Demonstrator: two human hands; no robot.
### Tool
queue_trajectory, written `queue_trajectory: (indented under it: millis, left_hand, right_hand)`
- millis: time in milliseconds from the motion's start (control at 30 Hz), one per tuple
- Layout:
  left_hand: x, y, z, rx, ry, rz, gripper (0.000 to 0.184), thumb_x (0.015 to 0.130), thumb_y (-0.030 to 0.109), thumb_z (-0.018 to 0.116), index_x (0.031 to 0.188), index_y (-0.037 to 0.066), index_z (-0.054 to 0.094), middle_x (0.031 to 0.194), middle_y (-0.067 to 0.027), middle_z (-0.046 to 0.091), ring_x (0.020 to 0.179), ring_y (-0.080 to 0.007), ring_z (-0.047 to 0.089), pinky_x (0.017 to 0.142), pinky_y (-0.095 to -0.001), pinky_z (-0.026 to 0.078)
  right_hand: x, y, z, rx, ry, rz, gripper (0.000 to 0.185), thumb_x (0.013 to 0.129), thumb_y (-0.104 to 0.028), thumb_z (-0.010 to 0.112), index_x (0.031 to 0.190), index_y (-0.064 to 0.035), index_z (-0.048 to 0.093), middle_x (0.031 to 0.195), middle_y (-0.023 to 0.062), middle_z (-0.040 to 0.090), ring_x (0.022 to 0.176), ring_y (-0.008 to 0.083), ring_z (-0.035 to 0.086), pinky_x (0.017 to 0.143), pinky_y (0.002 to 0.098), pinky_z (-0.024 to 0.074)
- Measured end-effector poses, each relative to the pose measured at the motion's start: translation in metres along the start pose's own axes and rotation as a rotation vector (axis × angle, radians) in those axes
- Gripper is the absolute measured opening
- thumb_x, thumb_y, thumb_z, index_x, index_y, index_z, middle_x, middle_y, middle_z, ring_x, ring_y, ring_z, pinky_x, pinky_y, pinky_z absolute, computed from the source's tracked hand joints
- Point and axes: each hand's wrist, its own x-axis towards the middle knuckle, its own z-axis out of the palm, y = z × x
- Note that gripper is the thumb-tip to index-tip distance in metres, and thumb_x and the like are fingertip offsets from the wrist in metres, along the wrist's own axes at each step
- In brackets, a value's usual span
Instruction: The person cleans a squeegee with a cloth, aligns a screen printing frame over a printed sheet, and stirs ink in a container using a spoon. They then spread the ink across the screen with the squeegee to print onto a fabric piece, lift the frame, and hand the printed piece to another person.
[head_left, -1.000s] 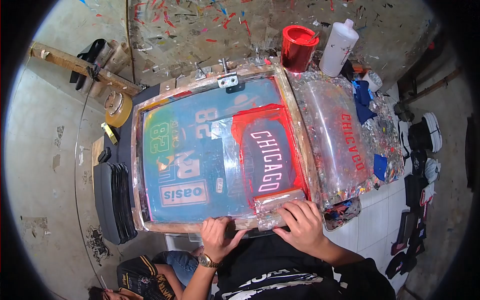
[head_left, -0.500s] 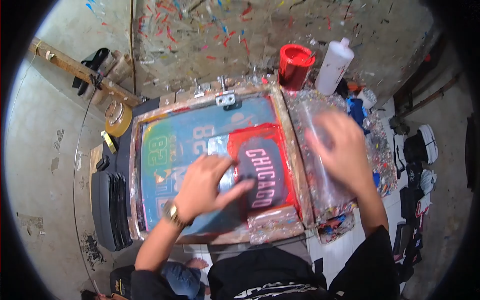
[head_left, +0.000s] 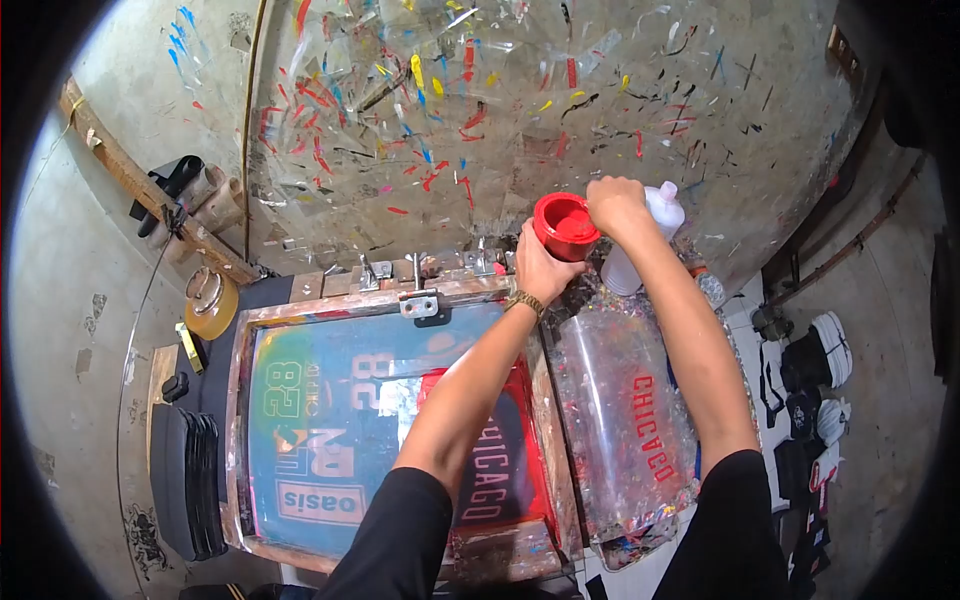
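My left hand (head_left: 545, 268) is wrapped around the side of a red tub (head_left: 566, 243) with thick red ink inside, tilted a little toward me. At the tub's right rim, my right hand (head_left: 615, 204) is closed; whatever its fingers grip is hidden. Below my left arm lies a wooden-framed printing screen (head_left: 300, 420) with several stencil designs, among them "oasis", "28" and "CHICAGO". Red ink surrounds the CHICAGO stencil (head_left: 484, 470). To the right of the screen, a clear plastic sheet (head_left: 590, 400) carries red CHICAGO lettering (head_left: 652, 430).
A white squeeze bottle (head_left: 622, 272) stands right behind the tub. Metal hinge clamps (head_left: 420, 303) hold the screen's back edge. On the left are a jar of yellowish liquid (head_left: 212, 305) and a stack of black pieces (head_left: 188, 480). A paint-marked wall (head_left: 400, 150) rises behind.
Both hands have gone up and forward, the left from over the screen, the right from over the plastic sheet. My left hand has taken hold of the red tub. The view has tilted upward.
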Motion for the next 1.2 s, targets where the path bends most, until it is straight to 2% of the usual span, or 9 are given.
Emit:
queue_trajectory:
  millis: [333,500,633,833,900,967,1033,1133,1200]
  left_hand:
    - [-0.038,0.079,-0.082,-0.031,-0.011,0.167,0.1,0.054,0.034,0.097,0.136,0.002,0.05,0.129,-0.0198,0.064,0.117,-0.035,0.066,0.1,-0.0442,0.053]
    - [-0.102,0.109,-0.16,0.057,-0.052,0.375,0.102,0.055,0.041,0.099,0.137,0.001,0.054,0.125,-0.018,0.066,0.113,-0.0326,0.068,0.096,-0.043,0.055]
    - [-0.171,0.111,-0.221,0.181,-0.187,0.28,0.101,0.055,0.033,0.098,0.139,0.0,0.052,0.133,-0.0202,0.063,0.121,-0.0351,0.065,0.101,-0.0433,0.054]
    - [-0.249,0.102,-0.279,0.255,-0.163,0.183,0.101,0.054,0.03,0.098,0.14,-0.001,0.054,0.138,-0.0213,0.061,0.127,-0.0377,0.06,0.108,-0.0461,0.049]
    - [-0.263,0.101,-0.286,0.253,-0.134,0.16,0.101,0.054,0.03,0.098,0.139,-0.002,0.054,0.137,-0.0218,0.061,0.127,-0.0378,0.06,0.108,-0.0458,0.049]
    - [-0.271,0.101,-0.288,0.296,-0.103,0.185,0.101,0.055,0.03,0.098,0.14,-0.002,0.053,0.138,-0.0228,0.06,0.128,-0.0386,0.06,0.108,-0.0456,0.049]
    - [-0.274,0.103,-0.289,0.288,-0.089,0.199,0.102,0.055,0.031,0.099,0.14,-0.003,0.053,0.139,-0.023,0.06,0.128,-0.0389,0.06,0.108,-0.0456,0.049]
    - [-0.283,0.098,-0.289,0.282,-0.081,0.206,0.105,0.054,0.033,0.099,0.141,-0.003,0.051,0.14,-0.0232,0.059,0.128,-0.0391,0.06,0.108,-0.0456,0.049]
    - [-0.282,0.096,-0.287,0.277,-0.092,0.216,0.107,0.054,0.034,0.1,0.142,-0.003,0.05,0.141,-0.0231,0.058,0.128,-0.039,0.059,0.108,-0.0456,0.049]
  right_hand:
    - [-0.086,0.004,-0.092,0.873,0.383,-0.356,0.023,0.088,-0.022,0.075,0.09,0.001,0.076,0.083,0.0222,0.073,0.082,0.039,0.073,0.076,0.045,0.0571]
    - [-0.161,-0.033,-0.105,0.917,0.323,-0.588,0.026,0.092,-0.021,0.07,0.099,0.0028,0.076,0.092,0.0252,0.072,0.082,0.0409,0.069,0.076,0.0448,0.0555]
    - [-0.215,-0.057,-0.113,0.948,0.281,-0.743,0.021,0.093,-0.017,0.069,0.092,0.0041,0.073,0.083,0.0224,0.069,0.081,0.0394,0.069,0.074,0.046,0.0546]
    - [-0.286,-0.101,-0.095,1.162,0.217,-0.758,0.015,0.094,-0.01,0.068,0.087,0.0027,0.071,0.076,0.0202,0.067,0.069,0.0379,0.067,0.067,0.0447,0.0543]
    - [-0.298,-0.105,-0.106,1.222,0.274,-0.502,0.014,0.094,-0.009,0.068,0.087,0.0035,0.071,0.076,0.021,0.067,0.069,0.0372,0.068,0.066,0.0449,0.0542]
    - [-0.311,-0.126,-0.092,1.257,0.245,-0.649,0.012,0.092,-0.007,0.069,0.086,0.004,0.07,0.077,0.0204,0.067,0.068,0.036,0.068,0.064,0.0427,0.0538]
    - [-0.313,-0.117,-0.103,1.314,0.149,-0.432,0.012,0.092,-0.006,0.07,0.086,0.0043,0.071,0.076,0.0198,0.068,0.067,0.0352,0.067,0.063,0.0411,0.0532]
    - [-0.326,-0.13,-0.092,1.306,0.209,-0.549,0.011,0.093,-0.006,0.069,0.086,0.0039,0.071,0.074,0.0189,0.067,0.064,0.034,0.066,0.062,0.0403,0.0517]
    - [-0.326,-0.121,-0.103,1.323,0.192,-0.385,0.009,0.092,-0.005,0.069,0.089,0.0032,0.073,0.077,0.0196,0.069,0.067,0.034,0.068,0.063,0.0403,0.0529]
